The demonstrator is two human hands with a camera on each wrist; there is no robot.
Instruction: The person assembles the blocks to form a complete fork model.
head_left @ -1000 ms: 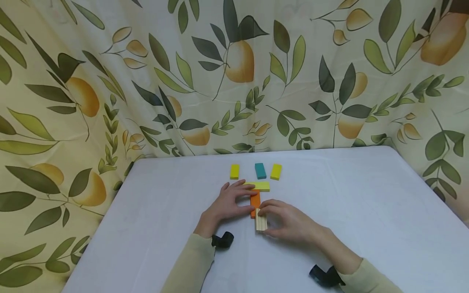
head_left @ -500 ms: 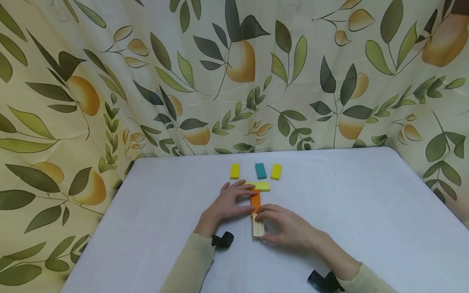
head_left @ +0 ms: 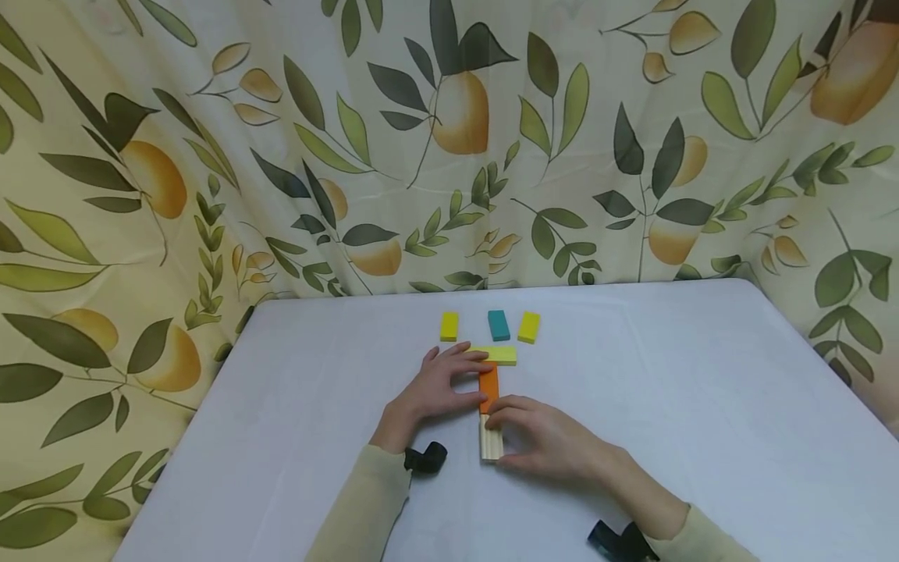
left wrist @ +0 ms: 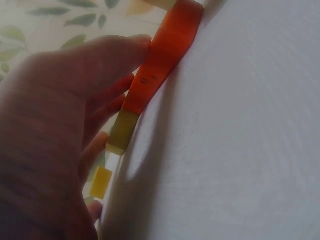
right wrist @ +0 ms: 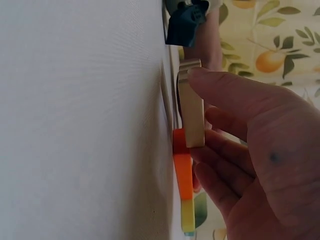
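My right hand (head_left: 562,441) pinches a pale wooden block (head_left: 491,439) with lengthwise grooves between thumb and fingers. The block lies in line with an orange block (head_left: 488,388), at its near end; whether they touch I cannot tell. In the right wrist view the wooden block (right wrist: 192,112) has the thumb on its near end. My left hand (head_left: 438,386) rests with thumb and index fingertips on the orange block, other fingers reaching over a yellow crosswise block (head_left: 502,356). In the left wrist view the thumb touches the orange block (left wrist: 162,55) along one edge.
Beyond the row stand a yellow block (head_left: 449,326), a teal block (head_left: 499,325) and another yellow block (head_left: 529,327). A white cloth covers the table (head_left: 632,351). A fruit-patterned curtain (head_left: 393,156) hangs behind it.
My right hand has drawn the wooden block nearer and slightly left, from beside and overlapping the orange block into line with its near end. The left hand has stayed in place.
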